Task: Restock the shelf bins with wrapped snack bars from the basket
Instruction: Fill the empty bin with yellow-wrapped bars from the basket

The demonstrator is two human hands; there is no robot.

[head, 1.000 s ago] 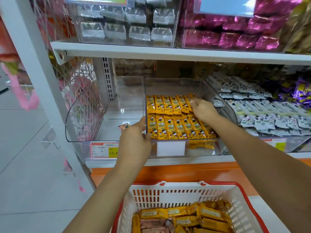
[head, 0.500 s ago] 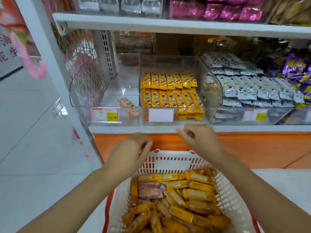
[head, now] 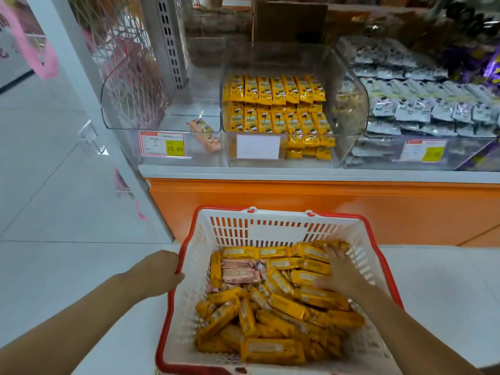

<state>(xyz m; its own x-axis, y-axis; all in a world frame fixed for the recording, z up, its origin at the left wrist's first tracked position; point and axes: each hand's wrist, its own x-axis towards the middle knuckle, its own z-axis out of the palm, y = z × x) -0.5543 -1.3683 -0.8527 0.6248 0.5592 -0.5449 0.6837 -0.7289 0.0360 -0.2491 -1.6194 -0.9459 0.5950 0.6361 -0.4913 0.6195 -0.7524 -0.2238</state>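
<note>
Down below the shelf (head: 270, 173), the white basket (head: 270, 231) with its red rim sat heaped with yellow snack bars (head: 284, 304) and a few pink bars (head: 238, 272). The left hand (head: 162, 272) curled over the basket's left rim, gripping it. The right hand (head: 341, 269) lay inside, fingers spread flat on the yellow bars near the far right corner, clamped on nothing. On the shelf, the middle clear bin (head: 349, 104) held neat rows of yellow bars, and the left bin (head: 130, 109) held a couple of pink ones.

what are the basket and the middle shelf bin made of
The basket looks like moulded plastic: matte white slotted walls, red rim. The middle bin looks like clear glossy plastic, perhaps acrylic: yellow bars show through its walls.
</note>
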